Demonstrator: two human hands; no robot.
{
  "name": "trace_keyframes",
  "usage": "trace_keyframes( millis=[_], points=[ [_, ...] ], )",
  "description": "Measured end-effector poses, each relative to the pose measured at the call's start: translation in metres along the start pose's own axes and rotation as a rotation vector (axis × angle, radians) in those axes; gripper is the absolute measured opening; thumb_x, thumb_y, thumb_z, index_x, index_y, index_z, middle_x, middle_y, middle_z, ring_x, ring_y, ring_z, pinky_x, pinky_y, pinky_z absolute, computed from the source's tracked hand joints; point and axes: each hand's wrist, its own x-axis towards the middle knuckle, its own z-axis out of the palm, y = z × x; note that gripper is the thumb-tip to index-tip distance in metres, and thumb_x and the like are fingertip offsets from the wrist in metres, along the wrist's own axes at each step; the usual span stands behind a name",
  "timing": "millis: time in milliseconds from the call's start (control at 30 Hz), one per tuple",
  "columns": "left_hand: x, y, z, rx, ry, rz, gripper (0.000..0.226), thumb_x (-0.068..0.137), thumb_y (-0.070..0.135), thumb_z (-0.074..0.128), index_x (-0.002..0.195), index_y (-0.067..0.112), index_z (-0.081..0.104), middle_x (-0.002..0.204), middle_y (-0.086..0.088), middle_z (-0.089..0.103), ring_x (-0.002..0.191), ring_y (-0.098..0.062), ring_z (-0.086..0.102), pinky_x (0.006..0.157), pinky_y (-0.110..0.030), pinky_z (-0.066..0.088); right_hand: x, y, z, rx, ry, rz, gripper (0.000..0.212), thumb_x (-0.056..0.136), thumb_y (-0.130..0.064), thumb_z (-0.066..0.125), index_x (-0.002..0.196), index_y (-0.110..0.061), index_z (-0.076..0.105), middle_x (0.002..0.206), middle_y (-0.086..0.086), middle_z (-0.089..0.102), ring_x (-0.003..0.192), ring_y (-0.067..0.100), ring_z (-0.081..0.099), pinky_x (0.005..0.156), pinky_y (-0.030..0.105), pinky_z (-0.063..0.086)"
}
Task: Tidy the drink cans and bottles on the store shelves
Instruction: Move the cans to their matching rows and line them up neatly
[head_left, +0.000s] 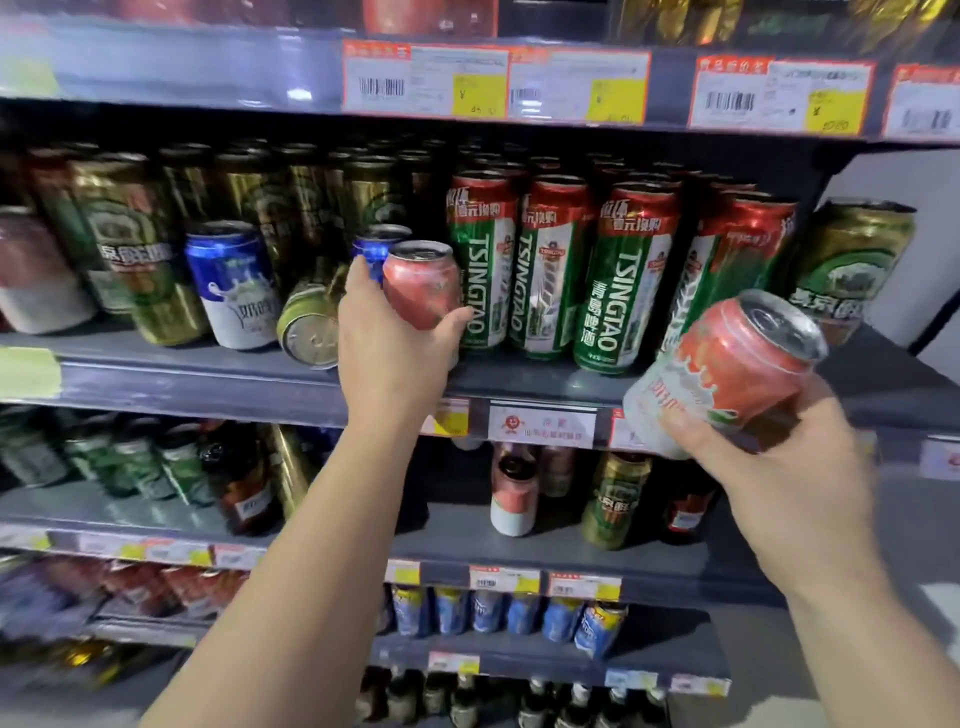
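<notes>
Left hand (395, 338) reaches to the middle shelf (208, 382), fingers and thumb wrapped round a short red can (423, 283) standing upright at the shelf front, just left of the row of tall green Tsingtao cans (550, 270). Right hand (779, 467) holds a second red-and-white can (727, 371) clear of the shelf, tilted, top pointing up and right, near the camera. Left of the gripped can: a gold can lying on its side (311, 332), base facing out, and a blue-and-white can (234, 283) upright beside it; another blue can (376, 247) stands just behind the left hand. Step in hand, by the look of it: gathering stray red cans out of the beer row. A matching red-and-white can (513, 493) stands on the shelf below, likely their proper spot. Next move probably calls for lifting the left can without knocking the Tsingtao row or the tipped gold can, which still needs righting.
</notes>
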Motion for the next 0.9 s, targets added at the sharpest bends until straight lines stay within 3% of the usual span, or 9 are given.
trace_keyframes(
  millis=[67,133,233,333,533,633,733,800,900],
  points=[
    [0.004,-0.003,0.003,0.074,-0.008,0.011,0.076,0.064,0.054,0.078,0.125,0.019,0.05,0.117,0.0,0.061,0.108,-0.023,0.058,0.081,-0.037,0.048,-0.011,0.001,0.002,-0.017,-0.112,-0.005,0.059,0.051,-0.053,0.083,0.104,-0.05,0.058,0.101,-0.029,0.068,0.088,-0.008,0.066,0.069,0.015,0.049],
    [0.007,-0.005,0.002,0.097,0.001,0.055,0.061,0.063,0.055,0.076,0.112,0.022,0.057,0.106,0.002,0.063,0.098,-0.022,0.06,0.071,-0.034,0.046,-0.019,0.008,0.0,0.002,-0.223,0.045,0.064,0.048,-0.052,0.087,0.105,-0.044,0.06,0.103,-0.021,0.071,0.091,0.0,0.068,0.074,0.025,0.052],
    [-0.001,-0.009,-0.007,-0.043,-0.019,0.136,0.059,0.065,0.05,0.079,0.114,0.025,0.057,0.108,0.009,0.062,0.102,-0.014,0.059,0.078,-0.035,0.05,-0.033,0.022,-0.005,-0.133,-0.355,0.103,0.066,0.046,-0.048,0.089,0.103,-0.052,0.056,0.098,-0.029,0.069,0.086,-0.008,0.066,0.068,0.014,0.05],
    [-0.023,-0.009,-0.025,-0.266,0.02,0.213,0.065,0.065,0.042,0.084,0.119,0.031,0.05,0.112,0.023,0.055,0.106,-0.004,0.056,0.086,-0.026,0.051,-0.048,0.053,0.002,-0.224,-0.407,0.201,0.069,0.042,-0.04,0.088,0.102,-0.045,0.055,0.095,-0.032,0.067,0.082,-0.013,0.063,0.061,0.002,0.044],
    [-0.102,-0.062,-0.06,-0.358,-0.257,0.251,0.074,0.055,0.041,0.083,0.12,0.048,0.048,0.114,0.024,0.059,0.101,0.001,0.061,0.079,-0.006,0.044,-0.075,0.125,0.041,-0.328,-0.35,0.446,0.069,0.046,-0.047,0.093,0.102,-0.036,0.054,0.092,-0.016,0.069,0.087,0.005,0.065,0.071,0.029,0.05],
    [-0.127,-0.102,-0.044,-0.312,-0.422,0.127,0.073,0.052,0.04,0.083,0.117,0.05,0.051,0.112,0.026,0.062,0.094,0.004,0.063,0.072,-0.005,0.046,-0.074,0.149,0.069,-0.373,-0.276,0.478,0.063,0.053,-0.037,0.092,0.1,-0.038,0.05,0.09,-0.018,0.067,0.086,0.012,0.065,0.066,0.028,0.044],
    [-0.127,-0.144,-0.01,-0.289,-0.495,-0.102,0.069,0.055,0.03,0.089,0.113,0.041,0.053,0.104,0.023,0.066,0.09,0.003,0.065,0.069,-0.006,0.046,-0.067,0.166,0.097,-0.456,-0.187,0.513,0.057,0.06,-0.024,0.086,0.102,-0.028,0.047,0.101,-0.001,0.066,0.096,0.026,0.063,0.071,0.031,0.044],
    [-0.121,-0.17,0.015,-0.272,-0.492,-0.219,0.069,0.059,0.017,0.089,0.113,0.037,0.051,0.099,0.015,0.068,0.089,0.005,0.064,0.07,-0.005,0.046,-0.062,0.173,0.112,-0.458,-0.141,0.53,0.056,0.062,-0.032,0.086,0.099,-0.022,0.045,0.104,0.004,0.066,0.096,0.028,0.062,0.072,0.034,0.046],
    [-0.109,-0.189,0.047,-0.195,-0.465,-0.284,0.071,0.059,0.019,0.089,0.113,0.031,0.044,0.097,0.015,0.063,0.082,0.016,0.059,0.064,0.001,0.04,-0.058,0.18,0.127,-0.464,-0.117,0.555,0.056,0.066,-0.044,0.083,0.098,-0.023,0.042,0.108,0.002,0.061,0.098,0.028,0.061,0.074,0.035,0.046]
  ],
)
